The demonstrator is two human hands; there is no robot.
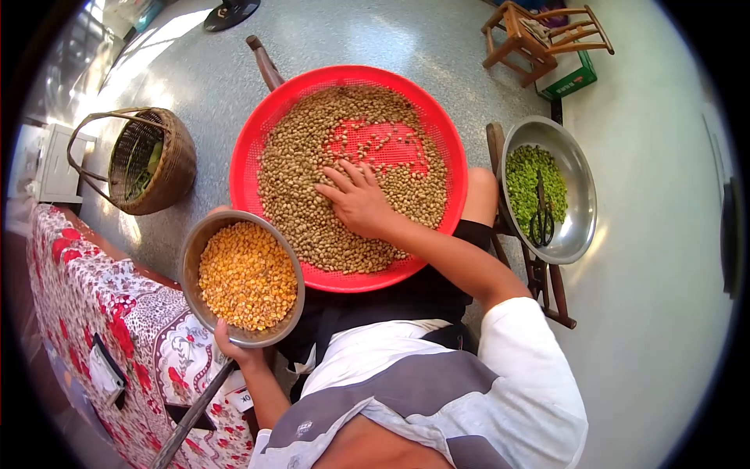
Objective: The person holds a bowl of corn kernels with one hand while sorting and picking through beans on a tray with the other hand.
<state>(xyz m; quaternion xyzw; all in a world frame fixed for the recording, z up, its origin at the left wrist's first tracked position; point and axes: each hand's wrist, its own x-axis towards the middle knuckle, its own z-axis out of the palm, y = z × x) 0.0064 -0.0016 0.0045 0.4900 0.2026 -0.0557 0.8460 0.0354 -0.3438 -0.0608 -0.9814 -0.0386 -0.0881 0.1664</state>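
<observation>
A wide red plastic sieve basket [455, 184] rests over my lap, holding a layer of small tan-brown beans [312, 156]. Part of its mesh bottom shows bare toward the far right. My right hand [358, 199] lies on the beans with its fingers spread, holding nothing. To the left, my left hand [237, 348] grips a metal bowl [191, 273] from the near side, thumb against the wall and the other fingers mostly hidden. Yellow corn kernels [246, 275] fill the bowl, which is beside the basket's lower left rim.
At right, a steel basin [582, 207] holds chopped green pieces [531, 176] and black scissors [541, 219]. A woven basket [176, 172] stands on the floor at left. Nearby are a flowered cloth [117, 313] with a phone [191, 417], and a wooden chair [531, 39].
</observation>
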